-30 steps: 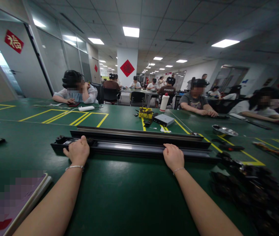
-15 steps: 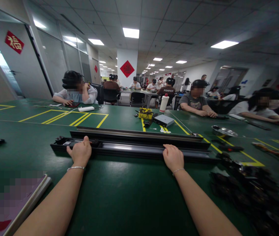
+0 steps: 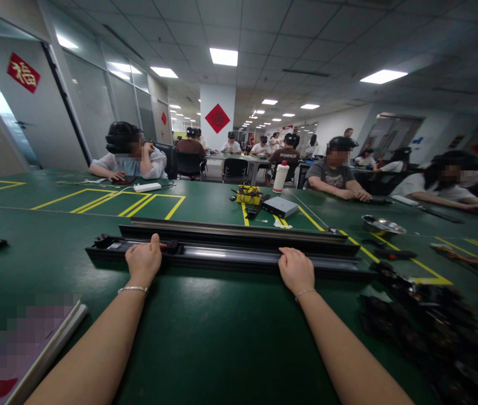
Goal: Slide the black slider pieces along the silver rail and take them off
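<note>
A long black rail [image 3: 239, 257] with a shiny strip down its channel lies crosswise on the green table. Over its left part sits my left hand [image 3: 143, 261], thumb raised and fingers curled, with a fingertip at a small black block [image 3: 174, 246] in the channel. Most of the left fingers are hidden behind the hand. Further right, my right hand [image 3: 297, 269] grips the near edge of the same rail, fingers reaching over into the channel. Directly behind lies a second long black piece [image 3: 239, 229], parallel to the rail.
Dark parts [image 3: 428, 332] are heaped at right, near a metal bowl [image 3: 384, 225]. Beyond the rail are a grey box [image 3: 280, 207], a yellow object wrapped in cable [image 3: 249, 194] and a white bottle [image 3: 280, 177]. A pinkish packet [image 3: 23, 349] lies front left. Several people sit across.
My left hand has shifted slightly right along the rail, and the small black block has moved right with it. My right hand and the rail stay in place.
</note>
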A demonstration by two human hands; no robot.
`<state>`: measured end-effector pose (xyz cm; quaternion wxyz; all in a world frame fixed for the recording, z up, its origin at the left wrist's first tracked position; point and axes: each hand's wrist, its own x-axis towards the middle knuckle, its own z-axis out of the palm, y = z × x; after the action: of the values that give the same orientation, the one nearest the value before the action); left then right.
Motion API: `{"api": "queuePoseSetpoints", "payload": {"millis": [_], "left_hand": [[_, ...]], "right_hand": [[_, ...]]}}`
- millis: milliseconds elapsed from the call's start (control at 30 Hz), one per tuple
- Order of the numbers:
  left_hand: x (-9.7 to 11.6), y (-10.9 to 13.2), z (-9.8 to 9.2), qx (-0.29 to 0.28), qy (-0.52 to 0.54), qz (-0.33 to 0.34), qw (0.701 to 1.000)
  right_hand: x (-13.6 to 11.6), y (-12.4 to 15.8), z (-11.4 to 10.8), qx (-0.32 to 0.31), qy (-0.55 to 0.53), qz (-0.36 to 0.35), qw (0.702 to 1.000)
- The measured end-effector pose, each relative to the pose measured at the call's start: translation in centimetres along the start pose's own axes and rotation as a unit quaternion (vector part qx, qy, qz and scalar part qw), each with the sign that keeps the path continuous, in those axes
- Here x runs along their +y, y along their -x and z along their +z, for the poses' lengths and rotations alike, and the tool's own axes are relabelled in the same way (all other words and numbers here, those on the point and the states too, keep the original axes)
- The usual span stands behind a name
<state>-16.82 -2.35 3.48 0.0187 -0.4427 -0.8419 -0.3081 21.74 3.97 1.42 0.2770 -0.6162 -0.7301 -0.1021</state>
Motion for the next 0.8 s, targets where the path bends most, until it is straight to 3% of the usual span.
{"api": "queuePoseSetpoints", "payload": {"millis": [800], "left_hand": [[-0.34,-0.48,0.19,-0.041,-0.004,0.052,0.998]], "right_hand": [[-0.08,-0.05,-0.07,-0.01,0.009,0.004,1.0]]}}
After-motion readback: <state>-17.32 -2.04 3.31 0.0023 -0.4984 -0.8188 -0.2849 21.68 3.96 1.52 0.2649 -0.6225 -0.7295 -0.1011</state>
